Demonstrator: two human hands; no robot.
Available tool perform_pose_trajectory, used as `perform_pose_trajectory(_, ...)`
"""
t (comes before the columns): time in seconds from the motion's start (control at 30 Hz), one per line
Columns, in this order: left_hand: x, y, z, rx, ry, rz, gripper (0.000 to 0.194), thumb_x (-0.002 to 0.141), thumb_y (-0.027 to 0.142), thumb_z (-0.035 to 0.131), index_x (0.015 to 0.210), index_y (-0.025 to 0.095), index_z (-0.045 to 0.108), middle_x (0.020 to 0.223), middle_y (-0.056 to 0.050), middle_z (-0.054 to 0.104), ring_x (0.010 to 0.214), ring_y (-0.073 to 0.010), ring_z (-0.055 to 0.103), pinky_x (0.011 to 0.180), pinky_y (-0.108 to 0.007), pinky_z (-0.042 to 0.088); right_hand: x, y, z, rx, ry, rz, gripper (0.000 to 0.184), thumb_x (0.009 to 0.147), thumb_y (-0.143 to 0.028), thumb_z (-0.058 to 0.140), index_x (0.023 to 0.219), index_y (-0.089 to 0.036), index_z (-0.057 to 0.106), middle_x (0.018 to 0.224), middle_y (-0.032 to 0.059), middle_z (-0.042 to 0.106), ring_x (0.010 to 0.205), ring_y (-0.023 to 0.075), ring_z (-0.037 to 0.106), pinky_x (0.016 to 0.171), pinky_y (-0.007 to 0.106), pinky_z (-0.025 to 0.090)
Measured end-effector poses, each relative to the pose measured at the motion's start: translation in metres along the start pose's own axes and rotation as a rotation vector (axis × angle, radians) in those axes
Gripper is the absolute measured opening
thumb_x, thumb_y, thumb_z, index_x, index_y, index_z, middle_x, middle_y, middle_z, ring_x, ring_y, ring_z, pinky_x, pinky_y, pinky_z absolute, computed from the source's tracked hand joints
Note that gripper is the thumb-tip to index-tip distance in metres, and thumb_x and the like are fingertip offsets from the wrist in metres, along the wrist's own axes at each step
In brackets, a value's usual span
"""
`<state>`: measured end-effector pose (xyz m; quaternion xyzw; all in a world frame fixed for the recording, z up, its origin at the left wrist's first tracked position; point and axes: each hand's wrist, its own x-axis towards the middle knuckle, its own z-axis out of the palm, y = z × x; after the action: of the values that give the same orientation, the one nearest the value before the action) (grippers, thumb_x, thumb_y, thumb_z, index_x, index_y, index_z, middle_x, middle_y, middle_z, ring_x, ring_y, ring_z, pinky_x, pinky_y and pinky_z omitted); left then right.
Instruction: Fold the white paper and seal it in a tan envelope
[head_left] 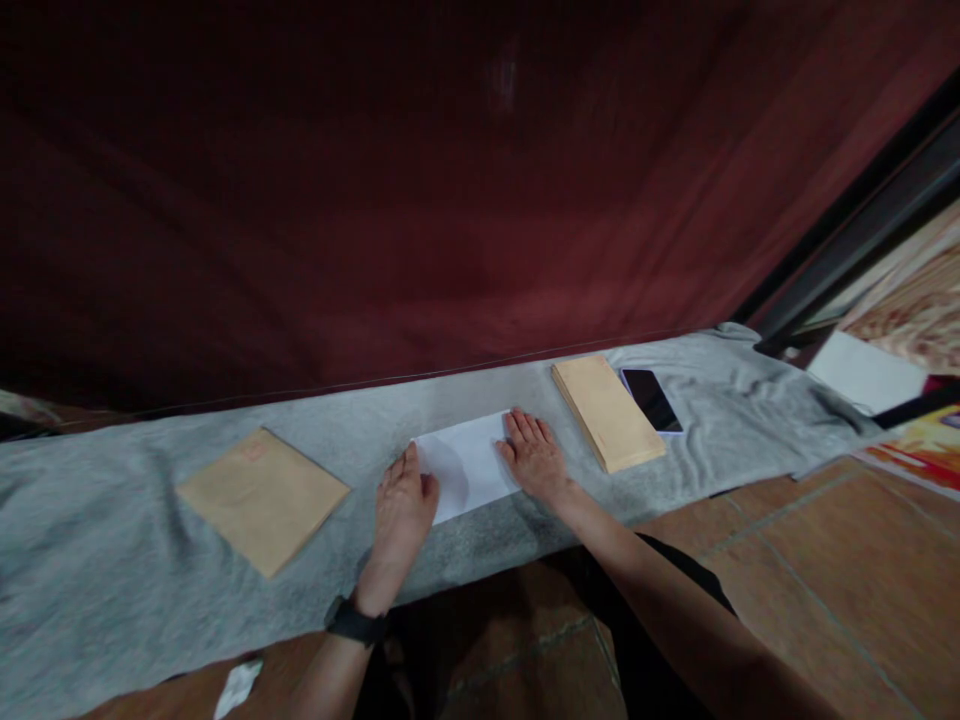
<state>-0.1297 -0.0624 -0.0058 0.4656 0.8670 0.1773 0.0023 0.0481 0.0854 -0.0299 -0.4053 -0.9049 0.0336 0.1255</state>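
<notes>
A white sheet of paper (466,468) lies flat on the grey cloth in front of me. On its left edge rests my left hand (403,500), fingers stretched forward and the thumb over the paper. My right hand (534,452) lies flat across the sheet's right end, its fingers a little spread. Neither hand is wrapped round anything. To the right of my right hand is a stack of brown envelopes (609,412). Off to the left of my left hand lies a brown envelope (264,500), turned at an angle, with a faint reddish mark near its top corner.
A dark-screened phone (651,400) lies beside the stack, partly behind it. The grey cloth (112,540) covers a long narrow surface against a dark red panel (420,200). Below are brown floor tiles (817,560) and a crumpled white scrap (238,688).
</notes>
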Motion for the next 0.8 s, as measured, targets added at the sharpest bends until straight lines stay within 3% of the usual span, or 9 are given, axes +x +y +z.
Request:
perform_pose_trajectory(0.2, 0.014, -0.002, -0.008, -0.399, -0.039, -0.222, 0.065, 0.078, 0.021, 0.062, 0.140, 0.010, 0.045, 0.105, -0.013, 0.069, 0.090, -0.0236, 0.068, 0.081, -0.036, 0.054, -0.001, 0.001, -0.002, 0.024, -0.008, 0.014, 0.057, 0.103, -0.041, 0.036, 0.150, -0.010, 0.036, 0.155, 0.0157, 0.035, 0.144, 0.0288, 0.032, 0.116, 0.047, 0.026)
perform_pose_trajectory(0.33, 0.018, 0.000, -0.010, -0.751, -0.045, -0.452, 0.068, 0.070, 0.016, 0.066, 0.136, 0.011, 0.048, 0.079, -0.002, 0.068, 0.065, -0.0172, 0.064, 0.059, -0.027, 0.050, 0.000, 0.001, -0.005, 0.052, -0.017, 0.008, 0.056, 0.102, -0.038, 0.037, 0.149, -0.009, 0.037, 0.154, 0.0170, 0.037, 0.143, 0.0294, 0.033, 0.116, 0.048, 0.026)
perform_pose_trajectory(0.43, 0.016, 0.000, -0.014, -1.014, -0.098, -0.513, 0.043, 0.064, 0.017, 0.069, 0.107, 0.014, 0.066, 0.065, 0.002, 0.066, 0.057, -0.0147, 0.061, 0.052, -0.022, 0.045, 0.000, 0.002, -0.008, 0.084, -0.024, 0.007, 0.054, 0.102, -0.036, 0.039, 0.149, -0.010, 0.038, 0.155, 0.0173, 0.037, 0.144, 0.0287, 0.032, 0.116, 0.049, 0.026)
perform_pose_trajectory(0.5, 0.014, -0.001, -0.019, -1.100, -0.170, -0.507, 0.024, 0.061, 0.021, 0.072, 0.083, 0.015, 0.070, 0.059, 0.001, 0.064, 0.051, -0.0132, 0.058, 0.046, -0.020, 0.040, 0.001, 0.001, -0.012, 0.111, -0.014, 0.002, 0.054, 0.101, -0.034, 0.039, 0.149, -0.009, 0.038, 0.155, 0.0171, 0.036, 0.145, 0.0288, 0.030, 0.117, 0.050, 0.026)
perform_pose_trajectory(0.57, 0.010, -0.002, -0.025, -1.138, -0.212, -0.521, 0.018, 0.060, 0.025, 0.074, 0.073, 0.015, 0.068, 0.054, 0.002, 0.062, 0.046, -0.0108, 0.053, 0.040, -0.018, 0.033, 0.003, 0.000, -0.016, 0.149, 0.008, -0.022, 0.053, 0.101, -0.033, 0.039, 0.148, -0.009, 0.039, 0.155, 0.0163, 0.036, 0.146, 0.0285, 0.028, 0.117, 0.049, 0.026)
perform_pose_trajectory(0.63, 0.007, -0.003, -0.031, -1.193, -0.197, -0.580, 0.019, 0.059, 0.026, 0.076, 0.073, 0.016, 0.067, 0.057, 0.002, 0.063, 0.046, -0.0094, 0.054, 0.039, -0.016, 0.033, 0.004, -0.001, -0.020, 0.200, 0.035, -0.063, 0.053, 0.100, -0.032, 0.039, 0.149, -0.011, 0.039, 0.155, 0.0149, 0.037, 0.146, 0.0273, 0.029, 0.118, 0.049, 0.026)
perform_pose_trajectory(0.8, 0.000, 0.000, -0.038, -1.476, -0.115, -0.798, 0.024, 0.060, 0.007, 0.074, 0.079, 0.018, 0.064, 0.073, 0.001, 0.071, 0.063, -0.0122, 0.067, 0.060, -0.023, 0.057, 0.002, -0.001, -0.029, 0.323, 0.085, -0.174, 0.053, 0.097, -0.023, 0.040, 0.148, -0.014, 0.040, 0.154, 0.0125, 0.040, 0.144, 0.0238, 0.032, 0.118, 0.049, 0.027)
